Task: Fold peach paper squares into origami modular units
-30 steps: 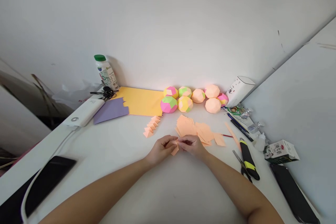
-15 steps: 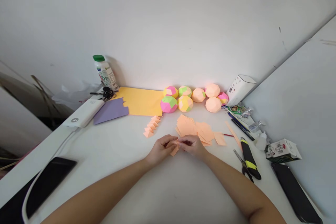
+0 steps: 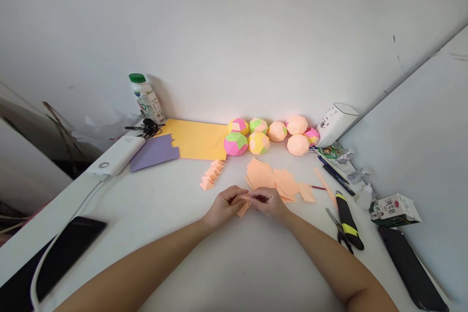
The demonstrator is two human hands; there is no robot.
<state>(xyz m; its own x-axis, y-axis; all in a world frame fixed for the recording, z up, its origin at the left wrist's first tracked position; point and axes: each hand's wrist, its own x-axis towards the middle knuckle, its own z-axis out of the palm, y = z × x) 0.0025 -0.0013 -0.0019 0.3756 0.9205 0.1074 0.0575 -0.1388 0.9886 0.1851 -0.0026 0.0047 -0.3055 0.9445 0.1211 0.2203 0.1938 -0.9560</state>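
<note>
My left hand (image 3: 227, 207) and my right hand (image 3: 268, 203) meet over the white table, both closed in a pinch on one small piece of peach paper (image 3: 243, 208). Its lower corner shows below the fingers; the rest is covered by them. Just behind my right hand lies a pile of peach paper pieces (image 3: 261, 175). To the left of my hands, a row of folded peach paper pieces (image 3: 212, 175) lies overlapped. Along the wall sit several faceted paper balls, among them a pink and green ball (image 3: 236, 144) and a peach ball (image 3: 298, 145).
Scissors (image 3: 340, 231) and a black and yellow utility knife (image 3: 349, 222) lie at right, near pens (image 3: 336, 175) and a milk carton (image 3: 395, 209). At left are yellow paper (image 3: 199, 140), purple paper (image 3: 153, 153), a bottle (image 3: 146, 100), a white power bank (image 3: 119, 156) and a dark tablet (image 3: 71, 253).
The view has shifted very slightly. Both hands keep their pinch on the peach paper in nearly the same place.
</note>
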